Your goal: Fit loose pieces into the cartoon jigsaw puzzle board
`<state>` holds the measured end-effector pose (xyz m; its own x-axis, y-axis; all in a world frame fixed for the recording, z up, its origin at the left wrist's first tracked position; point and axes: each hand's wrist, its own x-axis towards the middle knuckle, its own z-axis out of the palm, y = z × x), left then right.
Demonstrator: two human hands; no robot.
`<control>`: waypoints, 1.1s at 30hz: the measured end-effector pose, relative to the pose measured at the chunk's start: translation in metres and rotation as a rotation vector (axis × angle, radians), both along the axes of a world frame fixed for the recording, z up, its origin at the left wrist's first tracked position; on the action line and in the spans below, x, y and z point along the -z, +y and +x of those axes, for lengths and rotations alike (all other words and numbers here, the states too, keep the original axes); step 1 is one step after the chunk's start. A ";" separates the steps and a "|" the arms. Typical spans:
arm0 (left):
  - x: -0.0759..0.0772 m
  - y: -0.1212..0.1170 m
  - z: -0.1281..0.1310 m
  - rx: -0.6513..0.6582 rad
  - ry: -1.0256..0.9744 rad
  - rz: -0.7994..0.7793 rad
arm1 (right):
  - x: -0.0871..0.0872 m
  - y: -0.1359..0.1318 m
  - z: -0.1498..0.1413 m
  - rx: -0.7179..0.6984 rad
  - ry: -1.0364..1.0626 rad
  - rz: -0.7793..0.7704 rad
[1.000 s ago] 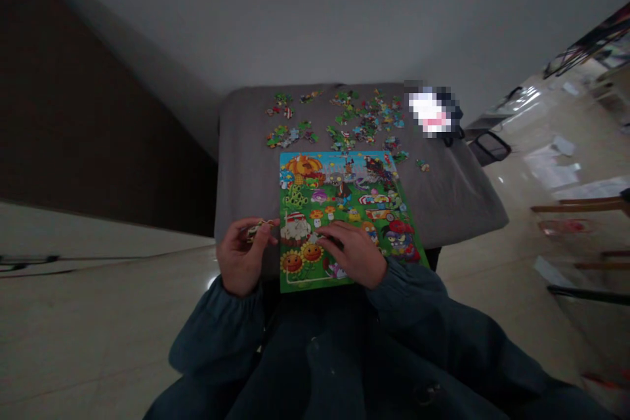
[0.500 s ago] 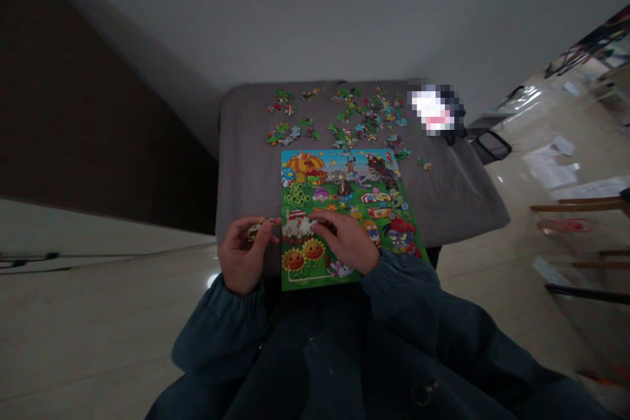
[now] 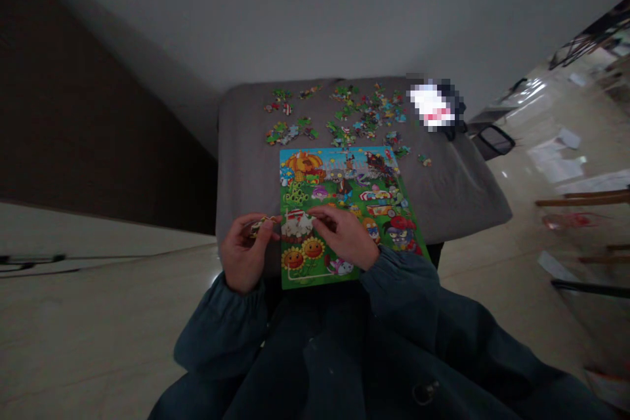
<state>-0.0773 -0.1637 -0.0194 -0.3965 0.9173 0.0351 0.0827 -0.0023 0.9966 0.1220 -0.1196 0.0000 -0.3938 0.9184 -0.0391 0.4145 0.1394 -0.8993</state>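
My left hand [image 3: 246,248] is closed on some jigsaw puzzle pieces [image 3: 262,226], pinched between thumb and fingers just off the board's left edge. How many it holds I cannot tell. Under my right hand [image 3: 344,235] lies a colourful cartoon puzzle board [image 3: 315,279], green with a blue top strip. The right thumb and forefinger come together over a white figure with a red-and-white striped top; whatever is between them is too small to make out. Two sunflowers are printed below that figure, near the board's lower left corner.
Loose puzzle pieces [image 3: 377,111] lie in clusters beyond the board on the grey cloth-covered table [image 3: 246,164]. A single small clump [image 3: 424,160] sits to the right. A blurred-out white and dark object [image 3: 433,106] stands at the back right corner, with a wall behind.
Both hands stay in almost the same place, the left still gripping its pieces. The view has shifted very slightly; no piece has visibly moved on the table.
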 end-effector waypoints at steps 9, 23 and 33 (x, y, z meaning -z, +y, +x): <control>0.001 0.000 -0.001 0.005 -0.002 -0.004 | 0.000 -0.004 -0.007 0.011 -0.038 0.052; 0.001 -0.001 -0.001 0.004 0.000 0.011 | 0.003 -0.010 -0.002 0.134 -0.051 0.046; 0.003 0.000 -0.002 0.018 0.002 0.033 | 0.007 -0.016 0.013 0.119 -0.021 0.054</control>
